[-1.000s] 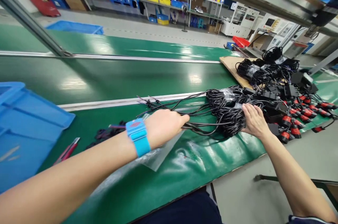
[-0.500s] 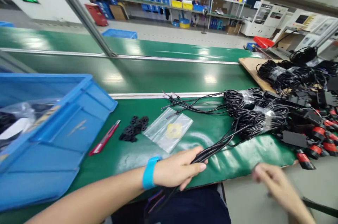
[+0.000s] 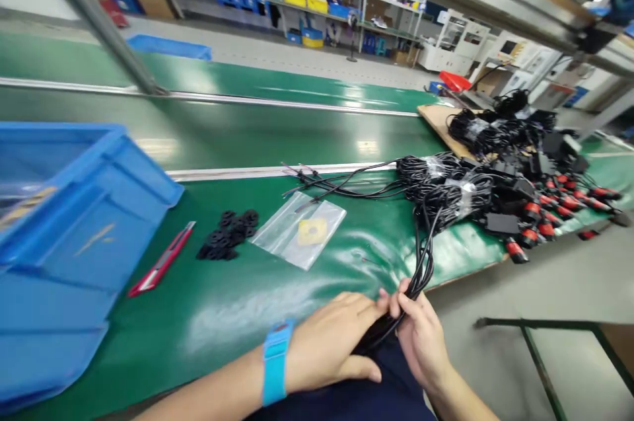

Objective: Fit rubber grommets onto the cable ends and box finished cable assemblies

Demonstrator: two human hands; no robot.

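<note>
On a glossy green workbench mat in a factory hall, the left hand and right hand meet at the near edge, both closed around a bunch of thin black cables running up to taped black cable coils far right. A clear plastic bag, black rubber rings, a red utility knife and a blue plastic crate lie left.

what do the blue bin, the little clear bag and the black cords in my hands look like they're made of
Blue bin: likely rigid moulded plastic, smooth with dull sheen. Clear bag: thin glossy plastic film, see-through, a yellow piece showing inside. Black cords: seemingly rubber or plastic-sheathed cable, matte, bending freely between left hand and right hand.
</note>
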